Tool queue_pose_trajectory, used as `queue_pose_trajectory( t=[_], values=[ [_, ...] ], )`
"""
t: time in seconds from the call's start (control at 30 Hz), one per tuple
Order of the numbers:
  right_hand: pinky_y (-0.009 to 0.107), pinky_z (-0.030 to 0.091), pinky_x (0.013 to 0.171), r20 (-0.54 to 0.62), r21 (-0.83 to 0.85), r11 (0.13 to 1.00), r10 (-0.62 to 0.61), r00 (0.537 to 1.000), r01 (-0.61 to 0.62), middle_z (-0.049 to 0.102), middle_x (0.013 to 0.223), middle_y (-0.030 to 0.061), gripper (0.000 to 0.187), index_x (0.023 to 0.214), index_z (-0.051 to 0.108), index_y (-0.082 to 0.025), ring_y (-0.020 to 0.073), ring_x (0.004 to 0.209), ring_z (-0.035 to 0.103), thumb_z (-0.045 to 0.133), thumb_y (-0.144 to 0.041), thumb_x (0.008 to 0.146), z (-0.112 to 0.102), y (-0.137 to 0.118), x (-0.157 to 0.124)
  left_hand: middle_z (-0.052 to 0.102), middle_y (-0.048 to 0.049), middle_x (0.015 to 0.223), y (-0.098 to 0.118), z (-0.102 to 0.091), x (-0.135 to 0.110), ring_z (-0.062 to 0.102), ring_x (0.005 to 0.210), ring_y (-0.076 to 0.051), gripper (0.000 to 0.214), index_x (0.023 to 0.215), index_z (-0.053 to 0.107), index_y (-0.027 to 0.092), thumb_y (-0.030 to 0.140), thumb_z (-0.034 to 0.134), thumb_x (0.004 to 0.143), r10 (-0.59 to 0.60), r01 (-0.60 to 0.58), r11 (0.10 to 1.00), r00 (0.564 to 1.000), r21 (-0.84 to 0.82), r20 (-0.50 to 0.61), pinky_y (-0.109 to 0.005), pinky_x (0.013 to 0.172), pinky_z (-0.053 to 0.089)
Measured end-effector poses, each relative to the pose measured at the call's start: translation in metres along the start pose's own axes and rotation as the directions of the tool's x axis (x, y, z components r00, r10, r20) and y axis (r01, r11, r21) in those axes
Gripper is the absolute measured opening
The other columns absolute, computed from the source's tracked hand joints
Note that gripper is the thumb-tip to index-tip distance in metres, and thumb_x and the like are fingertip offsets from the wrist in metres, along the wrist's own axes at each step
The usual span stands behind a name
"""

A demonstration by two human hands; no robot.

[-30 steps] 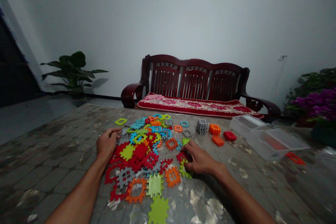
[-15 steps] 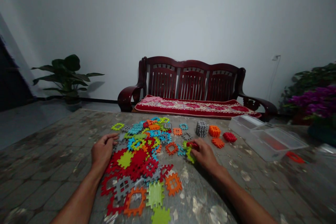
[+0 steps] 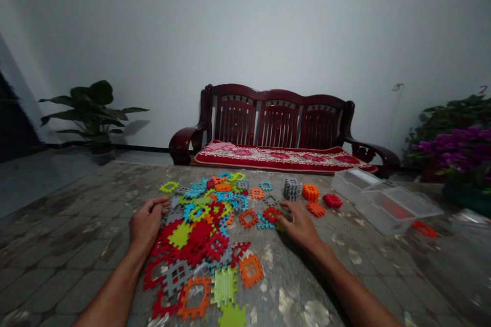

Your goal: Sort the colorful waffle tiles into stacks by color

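Note:
My left hand [image 3: 146,224] rests on the table at the left edge of a pile of toothed plastic building tiles [image 3: 201,232]. Its fingers are loosely bent and apart, and no tile shows in them. To the right of the pile, my right hand [image 3: 299,224] has its thumb and forefinger apart. A red tile [image 3: 271,214] lies just off its fingertips. Under and between those fingers is a green tile [image 3: 283,222], partly hidden by the hand. A blue lattice tile [image 3: 264,222] and an orange frame tile [image 3: 248,218] lie just left of them.
Behind my right hand stand a grey tile stack [image 3: 292,189], an orange stack [image 3: 310,192] and a red stack [image 3: 332,201]. Clear plastic boxes [image 3: 399,209] sit at the right, near purple flowers [image 3: 456,148]. A wooden bench [image 3: 278,117] stands beyond the table.
The red tile has left my right fingers and lies beside them, over the spot where the green tile showed. My right fingers have spread. The left hand stays by the pile; the view tilts slightly.

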State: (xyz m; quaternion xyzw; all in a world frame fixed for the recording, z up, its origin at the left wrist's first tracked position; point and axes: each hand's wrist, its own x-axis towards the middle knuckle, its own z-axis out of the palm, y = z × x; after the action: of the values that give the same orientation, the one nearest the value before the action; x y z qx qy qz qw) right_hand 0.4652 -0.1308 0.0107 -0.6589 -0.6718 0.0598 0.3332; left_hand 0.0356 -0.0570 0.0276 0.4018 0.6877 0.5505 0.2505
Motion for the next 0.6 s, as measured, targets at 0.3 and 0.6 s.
queue_pose_trajectory(
  t=[0.3,0.6],
  values=[
    [0.043,0.05,0.101,0.025,-0.197,0.976,-0.086,0.996,0.089,0.077,0.123,0.0116,0.042,0.132,0.072,-0.022,0.0321,0.115,0.067,0.071,-0.031,0.09,0.008,-0.015,-0.002,0.081,-0.0046,0.086,0.01,-0.002,-0.006,0.077,0.09,-0.028,0.024,0.087,0.072,0.026,0.033,0.053,0.076,0.018,-0.018,0.999,1.0,0.044,0.005,-0.041,0.09,0.06],
    [0.043,0.048,0.1,-0.028,-0.186,0.978,-0.099,0.995,0.092,0.078,0.123,0.0104,0.038,0.134,0.072,-0.024,0.0304,0.115,0.066,0.064,-0.029,0.097,-0.001,-0.009,-0.004,0.082,-0.004,0.087,0.009,-0.005,-0.005,0.078,0.101,-0.03,0.026,0.092,0.074,0.024,0.031,0.052,0.079,0.038,-0.043,0.991,0.998,0.123,0.041,-0.045,0.096,0.059]
  ],
)
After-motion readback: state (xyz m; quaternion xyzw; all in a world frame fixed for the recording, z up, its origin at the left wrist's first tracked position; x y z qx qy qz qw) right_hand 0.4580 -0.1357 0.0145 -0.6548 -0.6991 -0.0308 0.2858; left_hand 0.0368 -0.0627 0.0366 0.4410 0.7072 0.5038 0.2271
